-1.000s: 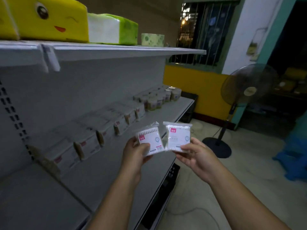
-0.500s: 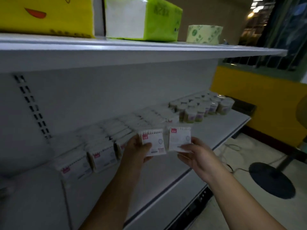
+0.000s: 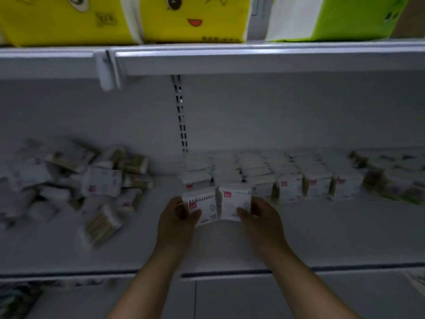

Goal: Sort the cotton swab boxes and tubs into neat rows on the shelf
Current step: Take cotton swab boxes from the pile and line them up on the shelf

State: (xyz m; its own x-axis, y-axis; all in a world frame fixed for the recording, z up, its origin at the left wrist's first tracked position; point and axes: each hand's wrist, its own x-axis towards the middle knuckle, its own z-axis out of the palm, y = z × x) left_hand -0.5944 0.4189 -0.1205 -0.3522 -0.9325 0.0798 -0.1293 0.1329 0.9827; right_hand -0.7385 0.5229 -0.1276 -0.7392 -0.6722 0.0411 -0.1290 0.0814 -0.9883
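My left hand (image 3: 178, 217) grips a white cotton swab box with a red label (image 3: 202, 207). My right hand (image 3: 261, 217) grips a second, matching box (image 3: 233, 204) right beside it. Both boxes stand upright, side by side, just in front of a neat row of swab boxes (image 3: 289, 185) on the white shelf (image 3: 230, 247). To the left lies a loose, jumbled pile of swab boxes (image 3: 92, 183). The picture is blurred, so fine detail is lost.
An upper shelf (image 3: 253, 58) overhangs and carries yellow tissue packs (image 3: 188, 17) and a green pack (image 3: 333, 17). A slotted upright (image 3: 181, 116) runs down the back panel. More swab packs (image 3: 391, 176) sit at the far right. The shelf's front edge (image 3: 230, 271) runs below my wrists.
The view has swung left to face the shelf square on. Both hands have carried their boxes in to the front of the neat row; the jumbled pile has come into view.
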